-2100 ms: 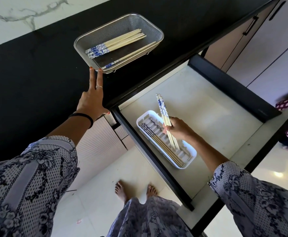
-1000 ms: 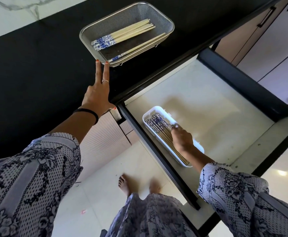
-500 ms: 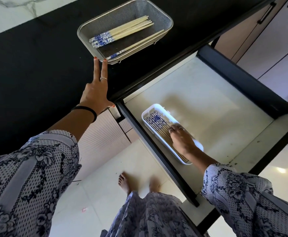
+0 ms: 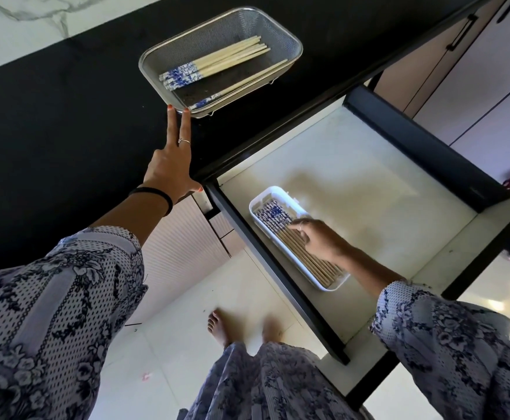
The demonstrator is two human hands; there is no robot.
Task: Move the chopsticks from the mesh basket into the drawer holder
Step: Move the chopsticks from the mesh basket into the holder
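Task partly complete. The white drawer holder (image 4: 332, 284), lying in the open drawer (image 4: 369, 183), already carries a row of chopsticks (image 4: 281, 225) laid side by side, blue-patterned ends away from the person; too many and too close to count, though the row nearly fills the holder. The right hand (image 4: 319, 241) rests on this row with fingers extended, pressing or levelling the sticks and gripping none. Chopsticks remain in the mesh basket (image 4: 290, 37) on the black counter (image 4: 50, 116): one bundle (image 4: 217, 63) of roughly six to eight across the middle, and one or two more (image 4: 247, 80) along the near wall. The left hand (image 4: 169, 171) lies spread on the counter, two straight fingertips touching the basket rim. One basket, one holder, one drawer. Remaining, by judgement: one or two further transfers.
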